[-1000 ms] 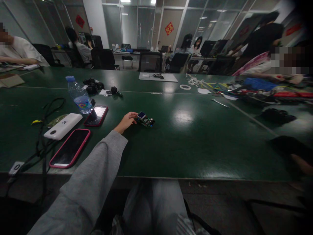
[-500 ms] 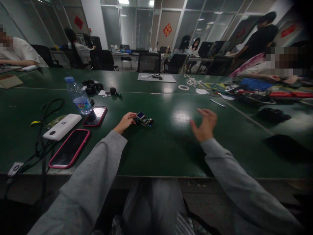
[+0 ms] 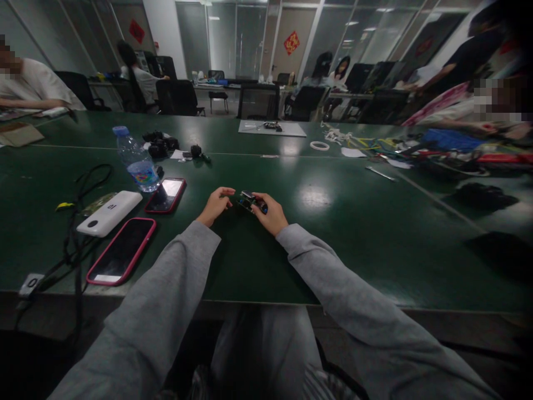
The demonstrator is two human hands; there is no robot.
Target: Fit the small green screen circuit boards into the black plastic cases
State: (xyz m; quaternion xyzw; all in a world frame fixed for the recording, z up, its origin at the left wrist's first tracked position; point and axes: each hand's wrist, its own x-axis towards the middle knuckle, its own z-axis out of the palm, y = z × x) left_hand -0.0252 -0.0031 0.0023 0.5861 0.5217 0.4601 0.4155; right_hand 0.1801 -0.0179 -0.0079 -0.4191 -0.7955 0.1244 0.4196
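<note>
A small circuit board (image 3: 245, 202) with a little screen is near the middle of the green table (image 3: 258, 266). My right hand (image 3: 270, 214) grips it from the right, thumb in front and fingers behind. Just left of the board, my left hand (image 3: 216, 205) is apart from it, fingers spread and holding nothing. A phone with a red rim (image 3: 166, 195) lies left of my left hand, and a water bottle (image 3: 139, 166) stands behind that phone.
Nearer the left front lie a white power bank (image 3: 110, 214), a larger pink-rimmed phone (image 3: 122, 251) and black cables (image 3: 69, 244). Farther back are a white board (image 3: 287, 129), a tape ring (image 3: 319, 146) and tangled wires (image 3: 375, 145). People sit around.
My right hand has moved left and taken hold of the circuit board. My left hand has let go of the board's left end. The view has shifted slightly.
</note>
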